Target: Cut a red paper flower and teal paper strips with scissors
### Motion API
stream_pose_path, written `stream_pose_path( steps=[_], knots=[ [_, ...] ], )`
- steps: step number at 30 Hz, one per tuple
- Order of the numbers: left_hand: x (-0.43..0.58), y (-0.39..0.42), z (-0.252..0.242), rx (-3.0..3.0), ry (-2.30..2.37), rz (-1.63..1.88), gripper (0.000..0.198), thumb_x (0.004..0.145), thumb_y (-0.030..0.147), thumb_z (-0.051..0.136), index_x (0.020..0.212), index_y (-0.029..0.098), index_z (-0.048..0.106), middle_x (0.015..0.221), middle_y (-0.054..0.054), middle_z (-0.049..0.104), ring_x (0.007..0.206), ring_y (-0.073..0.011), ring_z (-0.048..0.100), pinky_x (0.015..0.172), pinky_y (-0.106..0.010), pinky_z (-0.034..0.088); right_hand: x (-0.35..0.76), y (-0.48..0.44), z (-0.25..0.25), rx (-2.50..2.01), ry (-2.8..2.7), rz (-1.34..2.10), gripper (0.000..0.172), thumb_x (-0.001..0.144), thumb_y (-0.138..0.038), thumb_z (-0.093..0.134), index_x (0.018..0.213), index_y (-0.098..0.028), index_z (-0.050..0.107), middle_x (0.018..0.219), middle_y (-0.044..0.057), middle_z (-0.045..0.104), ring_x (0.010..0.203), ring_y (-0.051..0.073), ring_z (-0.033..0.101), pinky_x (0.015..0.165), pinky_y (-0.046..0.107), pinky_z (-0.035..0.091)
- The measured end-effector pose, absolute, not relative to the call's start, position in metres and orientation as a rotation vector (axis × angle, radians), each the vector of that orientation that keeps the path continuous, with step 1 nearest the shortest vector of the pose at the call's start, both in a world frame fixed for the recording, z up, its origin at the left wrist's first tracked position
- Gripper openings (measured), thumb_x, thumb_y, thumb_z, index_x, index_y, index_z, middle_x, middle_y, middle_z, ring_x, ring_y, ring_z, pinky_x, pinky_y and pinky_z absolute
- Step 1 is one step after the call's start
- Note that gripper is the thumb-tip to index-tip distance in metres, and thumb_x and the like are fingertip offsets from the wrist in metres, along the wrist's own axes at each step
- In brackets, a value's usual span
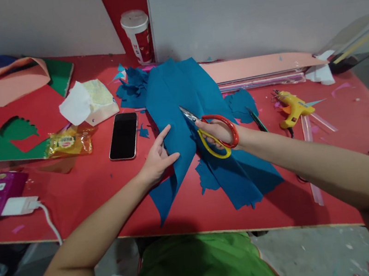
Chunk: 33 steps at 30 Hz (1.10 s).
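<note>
A large blue craft sheet (171, 88), cut and creased, lies across the middle of the red table, its lower part spread in several points. My left hand (157, 158) rests at its left edge, index finger and thumb stretched apart against the blue surface; the other fingers are partly tucked and hard to see. Wrapped in my right hand (217, 133) is a pair of scissors (216, 149) with one red and one yellow handle loop. Its blades point up and left over the sheet and look nearly closed. Ragged blue offcuts (134, 87) lie behind and beside the sheet.
Left of the sheet are a black-screened phone (123, 136), a yellow wrapper (69, 142) and a purple power strip (8, 184) with a white cable. A lidded paper cup (138, 38) stands behind. To the right lies a yellow glue gun (293, 106) near clear sticks.
</note>
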State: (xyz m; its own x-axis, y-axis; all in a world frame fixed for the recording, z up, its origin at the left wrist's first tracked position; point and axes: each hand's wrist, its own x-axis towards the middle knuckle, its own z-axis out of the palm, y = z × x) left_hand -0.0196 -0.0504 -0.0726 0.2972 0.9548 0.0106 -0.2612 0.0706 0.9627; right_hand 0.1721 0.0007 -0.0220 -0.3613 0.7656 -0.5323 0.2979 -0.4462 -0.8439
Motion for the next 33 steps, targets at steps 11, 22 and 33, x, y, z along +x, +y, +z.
stream_pose_path(
  steps=[11,22,33],
  knots=[
    [-0.021,-0.05,-0.074,1.138,0.839,1.078,0.08,0.068,0.03,0.067,0.135,0.017,0.025,0.143,-0.013,0.026,0.128,-0.0257,0.031,0.105,-0.039,0.031,0.179,-0.013,-0.017,-1.382,-0.945,2.274,0.034,0.073,-0.045,0.062,0.064,-0.014,0.051,0.059,0.0,0.051,0.053,0.008,0.052,0.037,0.013,0.04],
    [-0.022,-0.05,-0.073,1.232,0.919,1.051,0.081,0.068,0.039,0.066,0.135,0.017,0.026,0.143,-0.012,0.027,0.131,-0.0255,0.025,0.107,-0.039,0.026,0.191,-0.021,-0.012,-1.479,-0.868,2.256,0.055,0.079,-0.062,0.037,0.068,-0.013,0.057,0.07,0.007,0.056,0.061,0.012,0.056,0.033,0.014,0.037],
    [-0.024,-0.044,-0.072,1.067,0.937,1.05,0.079,0.068,0.035,0.065,0.134,0.029,0.022,0.14,-0.009,0.031,0.119,-0.0255,0.042,0.09,-0.037,0.043,0.213,-0.024,-0.016,-1.407,-1.027,2.302,0.063,0.072,-0.072,0.034,0.078,-0.015,0.06,0.088,0.011,0.06,0.071,0.017,0.058,0.042,0.021,0.044]
  ],
)
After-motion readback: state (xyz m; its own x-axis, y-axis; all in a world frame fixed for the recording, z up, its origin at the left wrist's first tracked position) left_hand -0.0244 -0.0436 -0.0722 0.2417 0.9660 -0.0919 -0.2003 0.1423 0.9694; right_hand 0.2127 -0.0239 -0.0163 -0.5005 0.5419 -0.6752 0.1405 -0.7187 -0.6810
